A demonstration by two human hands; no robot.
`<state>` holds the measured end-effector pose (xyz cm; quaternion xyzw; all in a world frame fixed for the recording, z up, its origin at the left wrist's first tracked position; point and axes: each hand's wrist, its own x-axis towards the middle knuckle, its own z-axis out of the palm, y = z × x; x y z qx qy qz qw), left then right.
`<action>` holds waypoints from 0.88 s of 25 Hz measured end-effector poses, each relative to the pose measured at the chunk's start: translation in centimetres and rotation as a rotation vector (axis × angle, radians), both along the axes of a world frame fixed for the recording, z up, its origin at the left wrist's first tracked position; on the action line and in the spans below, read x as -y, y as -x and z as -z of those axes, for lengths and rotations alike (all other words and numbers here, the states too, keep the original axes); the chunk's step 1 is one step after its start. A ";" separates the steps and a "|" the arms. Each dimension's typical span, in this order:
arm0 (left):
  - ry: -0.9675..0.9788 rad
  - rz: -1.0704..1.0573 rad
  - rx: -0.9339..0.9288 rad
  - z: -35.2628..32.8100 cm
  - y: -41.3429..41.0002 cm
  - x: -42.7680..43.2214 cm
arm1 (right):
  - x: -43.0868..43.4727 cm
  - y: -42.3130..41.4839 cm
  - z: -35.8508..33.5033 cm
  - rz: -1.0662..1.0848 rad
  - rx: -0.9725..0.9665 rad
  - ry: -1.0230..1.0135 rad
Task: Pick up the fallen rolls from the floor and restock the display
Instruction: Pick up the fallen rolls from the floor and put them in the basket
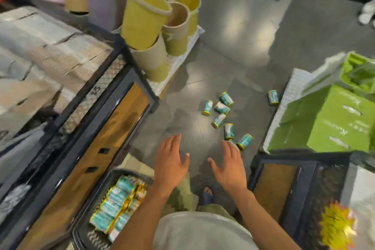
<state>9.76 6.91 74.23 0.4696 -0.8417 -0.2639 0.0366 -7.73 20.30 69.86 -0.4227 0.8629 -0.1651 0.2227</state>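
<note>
The aisle had a grey, polished floor [233, 26] with soft patches of reflected light, and the fallen rolls [222, 107], teal with yellow ends, lay scattered on their sides across it in a loose cluster ahead of the person. A lone roll [273, 97] lay apart from the cluster, just beside the white base under a green cardboard box [328, 119] on the right. Both hands hung above the floor, empty, fingers straight and spread. The left hand [171, 160] and the right hand [229, 166] were apart, palms down, and the right fingertips overlapped the nearest roll in view; whether they touched it could not be told. At lower left a black wire basket [81, 231] held packed rolls [117, 199] of the same teal and yellow, beside a dark-framed shelving unit [113, 124] with a wood-toned panel and cardboard boxes [50, 50] on top. Beyond it, stacked plastic buckets [144, 16] in yellow, purple and beige stood on a low white platform [182, 55]. A second dark-framed unit [274, 184] stood at lower right, with a blurred yellow starburst tag [336, 227] near it. A sandalled foot [207, 194] showed on the floor between the arms.
</note>
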 end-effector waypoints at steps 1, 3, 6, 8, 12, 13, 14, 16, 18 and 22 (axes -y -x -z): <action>0.001 0.036 0.012 0.5 2.0 2.0 | 0.4 1.1 0.5 0.045 0.006 -0.019; -0.017 0.120 0.040 2.0 5.8 6.1 | 1.8 3.4 1.9 0.122 0.029 -0.046; -0.075 0.284 0.110 4.9 10.9 11.9 | 5.4 6.5 3.8 0.247 0.075 -0.116; -0.123 0.409 0.189 7.5 14.2 15.4 | 8.1 8.9 5.4 0.368 0.121 -0.135; -0.192 0.549 0.327 13.9 20.7 20.9 | 13.6 14.5 10.8 0.529 0.207 -0.159; -0.207 0.552 0.350 16.2 22.4 22.0 | 14.9 15.8 13.1 0.554 0.235 -0.172; -0.222 0.545 0.365 18.5 24.1 23.0 | 15.9 17.1 15.9 0.590 0.273 -0.192; -0.263 0.516 0.381 24.1 28.0 24.6 | 17.5 20.3 22.4 0.665 0.368 -0.211; -0.281 0.471 0.389 31.3 32.0 26.1 | 19.0 23.7 30.7 0.696 0.427 -0.215; -0.377 0.297 0.415 48.0 37.4 28.3 | 21.5 27.5 46.9 0.789 0.514 -0.216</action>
